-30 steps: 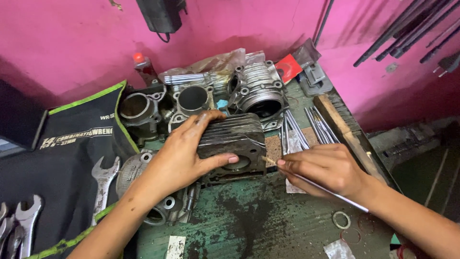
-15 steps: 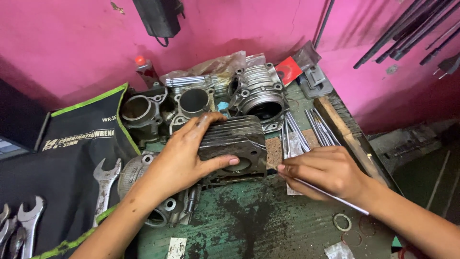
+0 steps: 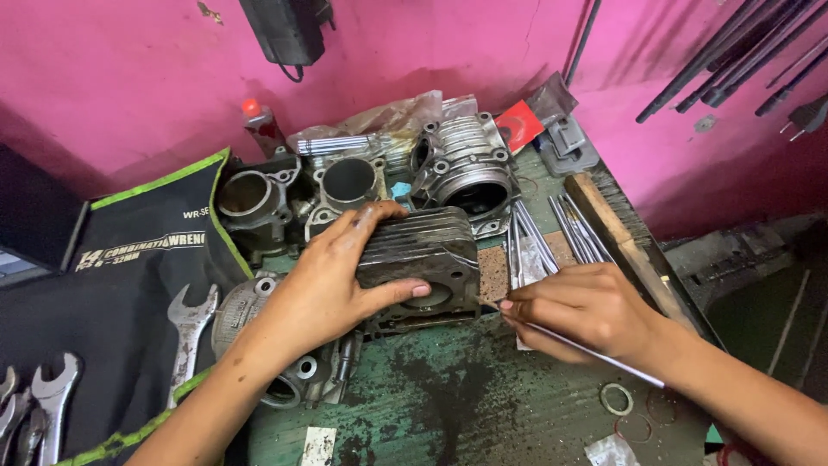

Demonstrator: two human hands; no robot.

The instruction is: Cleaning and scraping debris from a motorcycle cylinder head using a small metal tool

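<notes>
- The left hand (image 3: 323, 280) clamps a dark, finned metal engine cylinder block (image 3: 418, 259) lying on its side on the worn green-painted surface (image 3: 483, 406); its grip is clenched, thumb across the front face beside the bore, fingers over the top fins.
- The right hand (image 3: 582, 311), just right of the block, pinches a thin metal rod (image 3: 595, 352) whose tip meets the block's lower right corner; this grip is closed on the rod.
- Risk: the block looks greasy, so a sideways push from the rod could make it twist under the palm.
- Risk: the slender rod may bend or skid off the edge towards the left thumb.
- Risk: the loose steel rods (image 3: 530, 242) lying right of the block, and the grey cylinder castings (image 3: 345, 185) behind it, could be knocked if the block jumps.
</notes>
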